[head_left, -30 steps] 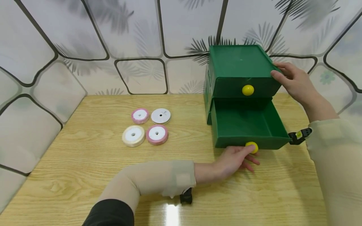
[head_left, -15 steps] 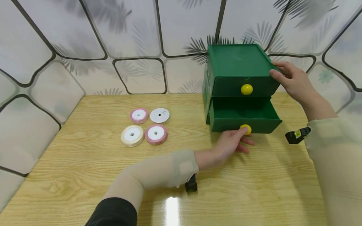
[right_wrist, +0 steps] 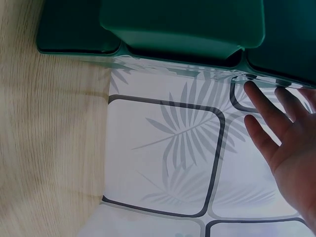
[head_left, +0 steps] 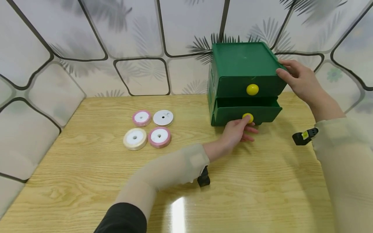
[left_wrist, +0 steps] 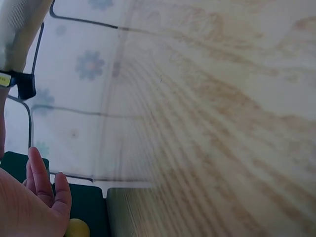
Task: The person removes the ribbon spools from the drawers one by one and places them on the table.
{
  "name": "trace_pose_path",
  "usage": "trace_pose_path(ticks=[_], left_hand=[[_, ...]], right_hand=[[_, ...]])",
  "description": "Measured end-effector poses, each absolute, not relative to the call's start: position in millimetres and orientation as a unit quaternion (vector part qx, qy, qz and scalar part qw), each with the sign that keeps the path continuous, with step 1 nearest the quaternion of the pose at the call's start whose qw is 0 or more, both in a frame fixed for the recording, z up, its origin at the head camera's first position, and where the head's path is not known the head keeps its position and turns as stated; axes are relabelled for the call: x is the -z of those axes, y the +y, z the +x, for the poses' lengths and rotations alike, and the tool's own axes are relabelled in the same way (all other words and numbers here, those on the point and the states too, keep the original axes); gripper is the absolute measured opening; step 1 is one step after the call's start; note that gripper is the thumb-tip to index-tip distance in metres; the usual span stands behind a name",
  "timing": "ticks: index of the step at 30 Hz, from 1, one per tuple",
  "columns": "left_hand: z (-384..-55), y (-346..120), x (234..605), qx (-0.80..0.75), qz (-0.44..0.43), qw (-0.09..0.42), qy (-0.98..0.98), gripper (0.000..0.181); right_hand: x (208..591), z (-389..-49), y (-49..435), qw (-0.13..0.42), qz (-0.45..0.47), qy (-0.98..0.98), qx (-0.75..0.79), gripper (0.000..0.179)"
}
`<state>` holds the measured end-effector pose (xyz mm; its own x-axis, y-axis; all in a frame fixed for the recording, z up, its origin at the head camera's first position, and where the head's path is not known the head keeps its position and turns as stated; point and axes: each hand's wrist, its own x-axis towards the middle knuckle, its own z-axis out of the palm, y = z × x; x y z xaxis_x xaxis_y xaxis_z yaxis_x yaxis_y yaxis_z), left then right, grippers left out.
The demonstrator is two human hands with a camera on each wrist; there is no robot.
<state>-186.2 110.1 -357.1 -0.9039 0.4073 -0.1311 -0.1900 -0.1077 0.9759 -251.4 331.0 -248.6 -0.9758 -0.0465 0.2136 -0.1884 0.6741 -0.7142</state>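
A green two-drawer cabinet [head_left: 244, 60] stands at the back right of the table. Its lower drawer [head_left: 268, 114] is pulled partway out, with a dark gap above its front. My left hand [head_left: 233, 133] has its thumb against the yellow knob [head_left: 247, 115] of that drawer, the other fingers stretched out below it. In the left wrist view those fingers look straight, close by the knob [left_wrist: 77, 228]. My right hand [head_left: 301, 79] rests on the cabinet's upper right edge. Its fingers [right_wrist: 269, 106] are spread along the cabinet's side in the right wrist view.
Several ribbon spools lie left of the cabinet: a small pink one [head_left: 141, 118], a white one [head_left: 163, 117], a cream one [head_left: 135, 139] and a larger pink one [head_left: 159, 137]. The upper drawer [head_left: 233, 86] is closed. A patterned wall covering [head_left: 142, 77] borders the wooden table [head_left: 87, 168].
The lower drawer has slid back most of the way into the cabinet, with my left hand moving along at its knob. My right hand has stayed on the cabinet's edge.
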Motion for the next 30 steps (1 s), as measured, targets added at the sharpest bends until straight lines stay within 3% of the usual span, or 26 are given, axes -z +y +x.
trace_pose_path(ticks=[18, 30], left_hand=[[-217.9, 119.9, 356.7, -0.729, 0.084, 0.155, 0.662, 0.046], [-223.6, 111.4, 357.8, -0.719, 0.094, 0.19, 0.662, 0.052]], right_hand=[[249.3, -250.8, 330.0, 0.088, 0.067, -0.911, -0.396, 0.055], [250.3, -251.2, 330.4, 0.095, 0.069, -0.913, -0.391, 0.055]])
